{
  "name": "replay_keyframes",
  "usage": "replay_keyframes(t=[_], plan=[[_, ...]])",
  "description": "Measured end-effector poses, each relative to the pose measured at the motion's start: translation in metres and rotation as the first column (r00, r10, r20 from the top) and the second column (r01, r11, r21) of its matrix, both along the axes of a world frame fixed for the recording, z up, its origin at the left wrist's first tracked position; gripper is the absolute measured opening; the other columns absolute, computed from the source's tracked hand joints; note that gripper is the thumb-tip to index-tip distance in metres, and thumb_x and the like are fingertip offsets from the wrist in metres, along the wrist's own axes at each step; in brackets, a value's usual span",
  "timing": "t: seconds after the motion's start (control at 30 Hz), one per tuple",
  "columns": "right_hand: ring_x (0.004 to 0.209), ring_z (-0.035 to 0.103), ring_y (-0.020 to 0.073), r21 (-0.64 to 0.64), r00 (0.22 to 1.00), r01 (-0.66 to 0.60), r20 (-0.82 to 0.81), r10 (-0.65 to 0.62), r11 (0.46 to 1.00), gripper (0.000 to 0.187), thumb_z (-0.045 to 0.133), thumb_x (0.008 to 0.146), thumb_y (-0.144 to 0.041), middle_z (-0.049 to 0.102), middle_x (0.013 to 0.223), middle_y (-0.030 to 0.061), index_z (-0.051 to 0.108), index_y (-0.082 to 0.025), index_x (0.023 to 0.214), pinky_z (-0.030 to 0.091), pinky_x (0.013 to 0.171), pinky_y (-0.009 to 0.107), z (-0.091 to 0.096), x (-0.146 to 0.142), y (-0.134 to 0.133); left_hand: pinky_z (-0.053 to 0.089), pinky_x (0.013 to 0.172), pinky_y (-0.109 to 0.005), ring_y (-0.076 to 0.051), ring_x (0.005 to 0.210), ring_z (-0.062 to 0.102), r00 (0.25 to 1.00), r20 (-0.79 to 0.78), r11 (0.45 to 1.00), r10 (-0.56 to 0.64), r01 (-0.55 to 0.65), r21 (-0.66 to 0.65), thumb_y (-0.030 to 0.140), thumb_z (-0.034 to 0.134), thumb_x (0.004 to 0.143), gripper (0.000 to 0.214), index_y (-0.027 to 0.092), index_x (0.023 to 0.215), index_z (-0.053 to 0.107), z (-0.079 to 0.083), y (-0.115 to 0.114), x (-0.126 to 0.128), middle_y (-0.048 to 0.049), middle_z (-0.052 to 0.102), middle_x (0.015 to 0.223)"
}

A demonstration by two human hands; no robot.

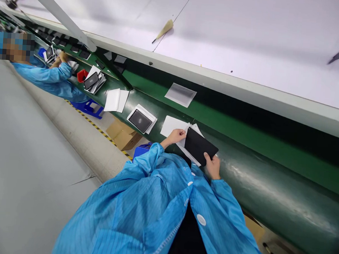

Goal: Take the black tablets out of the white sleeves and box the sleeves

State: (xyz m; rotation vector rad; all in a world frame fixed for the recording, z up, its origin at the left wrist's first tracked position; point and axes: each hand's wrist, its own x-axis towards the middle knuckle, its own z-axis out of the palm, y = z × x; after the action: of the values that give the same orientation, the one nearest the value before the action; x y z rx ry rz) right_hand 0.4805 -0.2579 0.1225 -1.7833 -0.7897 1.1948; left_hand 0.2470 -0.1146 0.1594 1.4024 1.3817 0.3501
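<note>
My right hand (213,167) grips the lower right corner of a flat black tablet (200,146), thumb on top. At the tablet's left edge my left hand (177,137) is closed in a pinch; what its fingertips hold, if anything, is too small to make out. The tablet is tilted above white sheets (172,125) on the green bench, partly covering them. To the left, another dark tablet (140,120) lies on a small stack of white sheets.
A translucent sleeve (180,94) lies on the green strip beneath the white shelf (233,81). Farther left are white cards (116,100), a tablet pile (93,81), a red bin (81,75) and a co-worker in blue (45,77). A cardboard box (124,133) stands below.
</note>
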Motion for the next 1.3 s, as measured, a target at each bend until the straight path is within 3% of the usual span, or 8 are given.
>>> replay_keyframes(t=[0.3, 0.4, 0.57, 0.77, 0.93, 1.03, 1.13, 1.3], plan=[[0.105, 0.072, 0.0375, 0.022, 0.98, -0.142, -0.14, 0.144, 0.99, 0.065, 0.08, 0.068, -0.08, 0.081, 0.094, 0.0113, 0.079, -0.021, 0.094, 0.058, 0.098, 0.049, 0.014, -0.02, 0.024, 0.044, 0.068, -0.026, -0.011, 0.065, 0.052, 0.945, 0.254, 0.972, -0.208, 0.229, -0.055, 0.025, 0.064, 0.077, 0.011, 0.017, 0.07, 0.061, 0.022, -0.017, 0.035, 0.0043, 0.057, 0.065], [0.107, 0.07, 0.0335, 0.063, 0.944, -0.225, -0.232, 0.233, 0.972, 0.066, 0.076, 0.071, -0.084, 0.079, 0.098, 0.0083, 0.077, -0.024, 0.099, 0.058, 0.098, 0.046, 0.019, -0.023, 0.028, 0.043, 0.069, -0.025, -0.011, 0.066, 0.05, 0.949, 0.255, 0.977, -0.185, 0.205, -0.055, 0.024, 0.064, 0.077, 0.012, 0.017, 0.068, 0.059, 0.026, -0.015, 0.038, 0.0045, 0.055, 0.065], [0.082, 0.062, 0.0229, 0.095, 0.913, -0.267, -0.293, 0.284, 0.959, 0.061, 0.07, 0.076, -0.086, 0.067, 0.095, 0.0053, 0.07, -0.026, 0.089, 0.057, 0.074, 0.038, 0.011, -0.02, 0.027, 0.043, 0.07, -0.025, -0.011, 0.067, 0.05, 0.965, 0.231, 0.987, -0.124, 0.145, -0.075, 0.022, 0.063, 0.077, 0.01, 0.016, 0.069, 0.06, 0.029, -0.005, 0.034, 0.0037, 0.057, 0.066], [0.07, 0.051, 0.0164, 0.053, 0.976, -0.038, -0.212, 0.049, 0.998, 0.056, 0.08, 0.067, -0.071, 0.051, 0.071, -0.0046, 0.048, -0.026, 0.074, 0.05, 0.073, 0.032, -0.017, -0.021, 0.029, 0.044, 0.07, -0.024, -0.011, 0.068, 0.056, 0.914, 0.306, 0.939, -0.266, 0.318, -0.135, 0.017, 0.069, 0.077, 0.003, 0.014, 0.075, 0.068, 0.022, -0.023, 0.053, 0.0028, 0.064, 0.069], [0.081, 0.062, 0.0206, -0.055, 0.903, 0.263, -0.337, -0.266, 0.963, 0.061, 0.087, 0.055, -0.06, 0.066, 0.081, -0.0026, 0.049, -0.027, 0.09, 0.054, 0.08, 0.037, -0.034, -0.018, 0.021, 0.047, 0.073, -0.024, -0.013, 0.074, 0.059, 0.86, 0.355, 0.887, -0.367, 0.438, -0.145, 0.024, 0.07, 0.086, 0.011, 0.013, 0.085, 0.072, 0.001, -0.036, 0.069, 0.0002, 0.069, 0.078], [0.082, 0.066, 0.0225, -0.147, 0.87, 0.328, -0.339, -0.359, 0.933, 0.066, 0.09, 0.047, -0.055, 0.071, 0.085, -0.0016, 0.054, -0.027, 0.096, 0.056, 0.08, 0.039, -0.043, -0.013, 0.005, 0.052, 0.086, -0.028, -0.017, 0.088, 0.065, 0.891, 0.25, 0.908, -0.379, 0.41, -0.083, 0.026, 0.066, 0.093, 0.016, 0.014, 0.096, 0.075, -0.019, -0.01, 0.064, -0.0055, 0.074, 0.093], [0.082, 0.068, 0.0234, -0.24, 0.846, 0.304, -0.377, -0.377, 0.922, 0.066, 0.089, 0.046, -0.054, 0.075, 0.087, -0.0004, 0.062, -0.026, 0.099, 0.057, 0.079, 0.039, -0.05, -0.009, -0.014, 0.052, 0.105, -0.037, -0.024, 0.111, 0.064, 0.959, -0.071, 0.957, -0.274, 0.279, 0.078, 0.017, 0.063, 0.091, 0.015, 0.015, 0.101, 0.075, -0.041, 0.04, 0.054, -0.0117, 0.072, 0.112], [0.07, 0.066, 0.0226, -0.351, 0.84, 0.281, -0.361, -0.405, 0.893, 0.06, 0.078, 0.054, -0.07, 0.072, 0.075, 0.0005, 0.07, -0.024, 0.092, 0.054, 0.067, 0.036, -0.05, -0.005, -0.032, 0.043, 0.121, -0.056, -0.04, 0.145, 0.046, 0.83, -0.516, 0.939, -0.213, 0.32, 0.126, 0.014, 0.07, 0.083, 0.047, 0.017, 0.13, 0.072, -0.066, 0.116, 0.042, -0.0186, 0.044, 0.161]])
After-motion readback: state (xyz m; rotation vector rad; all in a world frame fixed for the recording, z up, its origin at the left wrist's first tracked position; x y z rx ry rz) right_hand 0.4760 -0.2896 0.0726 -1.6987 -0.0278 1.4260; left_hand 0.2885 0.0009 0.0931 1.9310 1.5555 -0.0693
